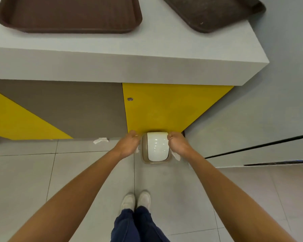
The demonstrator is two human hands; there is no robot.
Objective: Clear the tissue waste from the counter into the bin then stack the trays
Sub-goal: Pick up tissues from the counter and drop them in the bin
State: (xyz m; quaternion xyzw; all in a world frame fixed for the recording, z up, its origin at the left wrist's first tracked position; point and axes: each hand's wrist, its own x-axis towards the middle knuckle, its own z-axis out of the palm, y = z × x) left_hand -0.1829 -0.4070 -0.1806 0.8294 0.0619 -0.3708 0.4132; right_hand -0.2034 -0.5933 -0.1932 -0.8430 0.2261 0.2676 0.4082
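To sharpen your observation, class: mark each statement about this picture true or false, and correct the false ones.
1. The trays are stacked. False: the left tray and the right tray lie apart on the counter.
2. The bin stands on the floor. True.
3. The bin's lid is black. False: the lid is white.
4. A tissue scrap lies on the floor left of the bin. True.
5. Both hands are empty. False: the left hand and the right hand each grip tissue.

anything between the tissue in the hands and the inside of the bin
Yes: the white lid lies shut over the bin. The left hand and right hand hold tissue at either side of it.
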